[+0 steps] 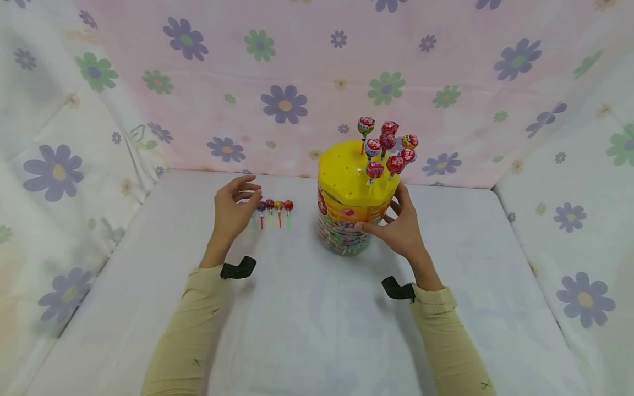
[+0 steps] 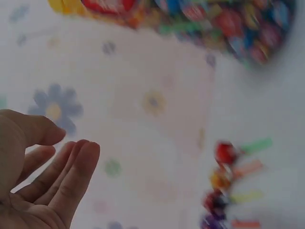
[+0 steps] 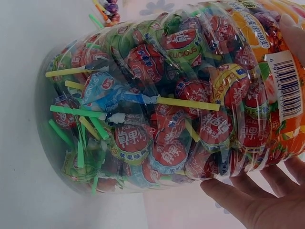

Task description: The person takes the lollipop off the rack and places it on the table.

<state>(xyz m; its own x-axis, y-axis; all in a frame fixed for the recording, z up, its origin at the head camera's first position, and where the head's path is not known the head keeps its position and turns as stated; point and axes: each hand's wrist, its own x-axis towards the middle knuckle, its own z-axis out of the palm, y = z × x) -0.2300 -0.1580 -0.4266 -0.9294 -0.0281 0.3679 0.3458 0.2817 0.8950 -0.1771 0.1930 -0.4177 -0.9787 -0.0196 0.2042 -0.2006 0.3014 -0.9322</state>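
Note:
A clear jar (image 1: pixel 342 234) full of wrapped lollipops stands on the table under a yellow lid (image 1: pixel 342 165). Several lollipops (image 1: pixel 375 170) stick up from holes on the lid's right side. My right hand (image 1: pixel 403 228) holds the jar from the right, thumb at the front and fingers round the far side. The right wrist view shows the jar's ribbed wall (image 3: pixel 157 109) close up. My left hand (image 1: pixel 234 206) hovers beside a row of loose lollipops (image 1: pixel 279 206), hiding the row's left end. Its fingers bend loosely with nothing between them, as the left wrist view of that hand (image 2: pixel 47 176) shows.
A white cloth (image 1: pixel 317 319) covers the table. Flower-patterned fabric (image 1: pixel 284 104) closes off the back and both sides. A black wrist mount (image 1: pixel 239 268) sits on the left cuff and another mount (image 1: pixel 398 288) on the right.

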